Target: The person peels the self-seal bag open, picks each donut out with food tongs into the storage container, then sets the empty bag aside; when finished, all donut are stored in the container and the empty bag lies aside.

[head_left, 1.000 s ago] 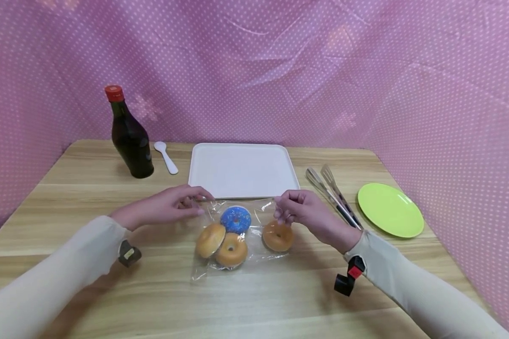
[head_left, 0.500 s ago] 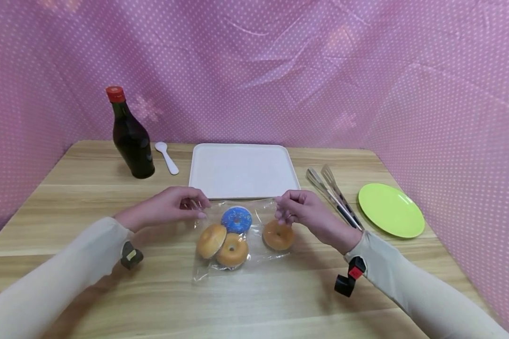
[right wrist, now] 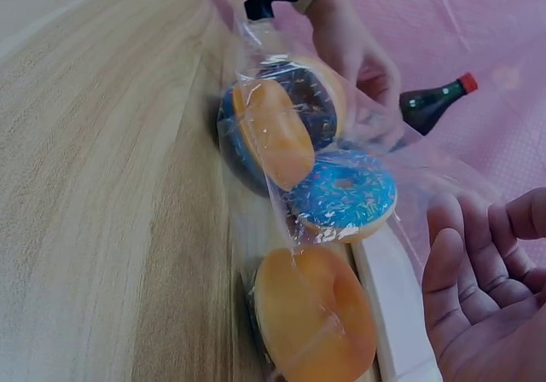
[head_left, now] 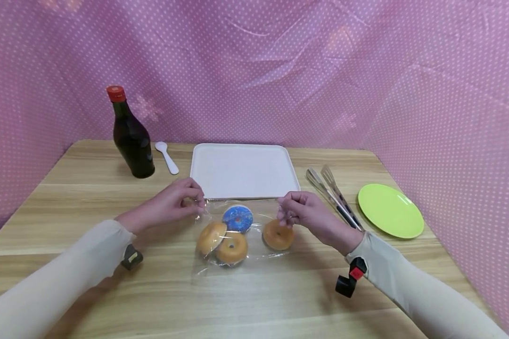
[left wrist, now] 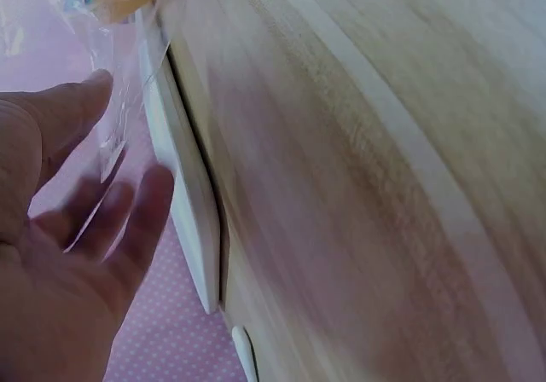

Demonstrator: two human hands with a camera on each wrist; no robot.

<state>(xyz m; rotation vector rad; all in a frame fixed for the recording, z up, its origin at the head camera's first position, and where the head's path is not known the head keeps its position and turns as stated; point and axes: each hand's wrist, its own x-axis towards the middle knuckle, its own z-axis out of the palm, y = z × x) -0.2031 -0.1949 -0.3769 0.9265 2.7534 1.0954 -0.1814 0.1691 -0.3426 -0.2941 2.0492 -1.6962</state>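
A clear plastic bag of toy doughnuts lies at the table's middle. Inside, a blue sprinkled doughnut sits behind two plain-topped ones at the left; a single brown doughnut lies apart at the right. The right wrist view also reveals dark icing with sprinkles on a doughnut. My left hand pinches the bag's far left corner; in the left wrist view its thumb and fingers surround the film. With curled fingers, my right hand pinches the far right corner above the brown doughnut.
Just behind the bag lies a white tray. A dark bottle with a red cap and a white spoon are at the back left. Metal kitchen utensils and a lime green plate lie to the right.
My left hand has moved slightly back and its fingers have closed on the bag's corner, lifting that side a little. The right hand has hardly moved.
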